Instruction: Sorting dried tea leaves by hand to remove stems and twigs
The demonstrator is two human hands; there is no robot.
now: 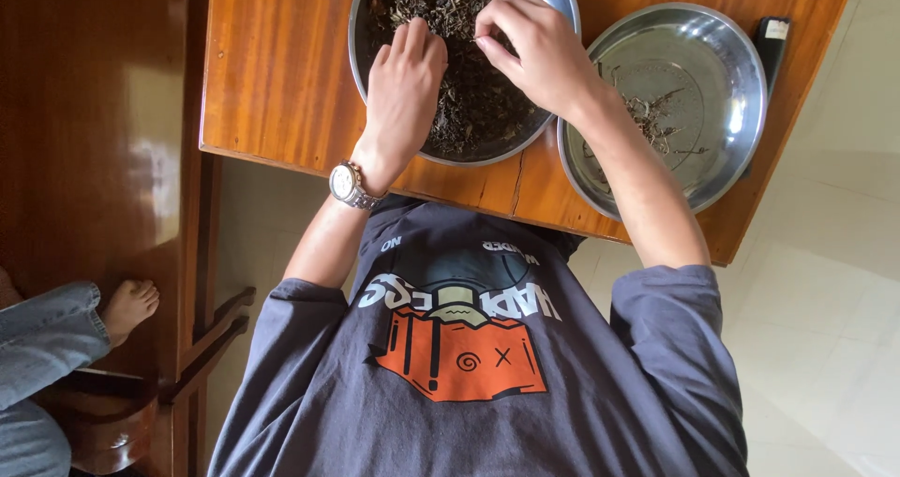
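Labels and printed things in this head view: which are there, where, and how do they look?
Dark object: at the table's right edge beside the emptier steel bowl, black, slim, with a small pale label on top.
Shirt print: on the grey shirt's chest, pale lettering above an orange block.
No packages or screens.

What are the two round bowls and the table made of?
Both bowls look like metal, probably polished steel: the full bowl under the hands and the nearly empty bowl are silvery and mirror the light. The table looks like varnished wood: orange-brown, with grain lines and a glossy shine. The dark stuff in the full bowl looks like dried leaves.
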